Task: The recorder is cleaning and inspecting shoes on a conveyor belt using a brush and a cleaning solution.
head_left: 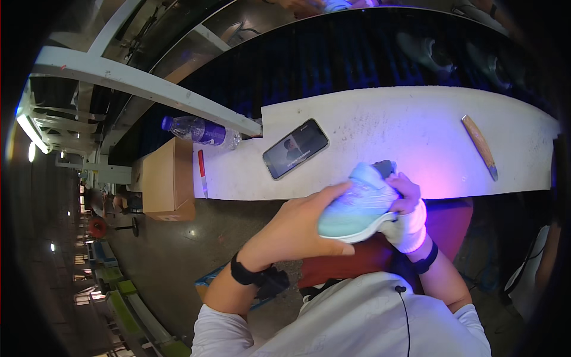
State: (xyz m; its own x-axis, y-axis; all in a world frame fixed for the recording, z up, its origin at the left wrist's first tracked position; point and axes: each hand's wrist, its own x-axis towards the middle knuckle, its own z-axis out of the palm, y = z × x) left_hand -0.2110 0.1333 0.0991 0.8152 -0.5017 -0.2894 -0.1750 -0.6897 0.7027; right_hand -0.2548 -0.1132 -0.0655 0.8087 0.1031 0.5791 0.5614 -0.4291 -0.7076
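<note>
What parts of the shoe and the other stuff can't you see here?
Head view only:
- Shoe: its near side is covered by the left hand; the sole faces away.
- Right hand: mostly hidden behind the shoe; its palm is wrapped in white cloth.
- Phone: screen picture too small to make out.
- Items on the dark conveyor: dim and blurred.
- Another person's hands: cut off by the top edge.

We are seeing our right hand (407, 217) hiding partly behind the shoe (357, 208), while shoes (428, 50) on the belt (333, 59) are blurring in shadow
</note>
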